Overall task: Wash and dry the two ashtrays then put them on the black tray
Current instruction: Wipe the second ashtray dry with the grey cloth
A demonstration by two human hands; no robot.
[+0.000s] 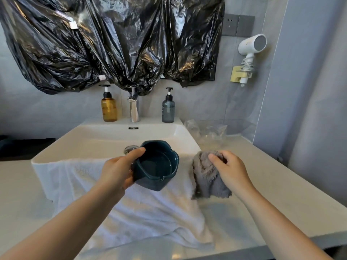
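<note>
ashtray (pixel 157 167) dk teal | cloth (pixel 206 177) grey | towel (pixel 150 209) wht | sink (pixel 105 136) wht

Bathroom, white sink (pixel 56 147), faucet (pixel 134 107), soap bottles (pixel 109 107), wall-mounted hairdryer (pixel 252 46)

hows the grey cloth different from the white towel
The grey cloth is small, bunched and gripped by the right hand; the white towel is far larger, spread out over the sink rim and counter, ungripped, below the ashtray in the left hand. Both look like soft terry fabric.
</note>
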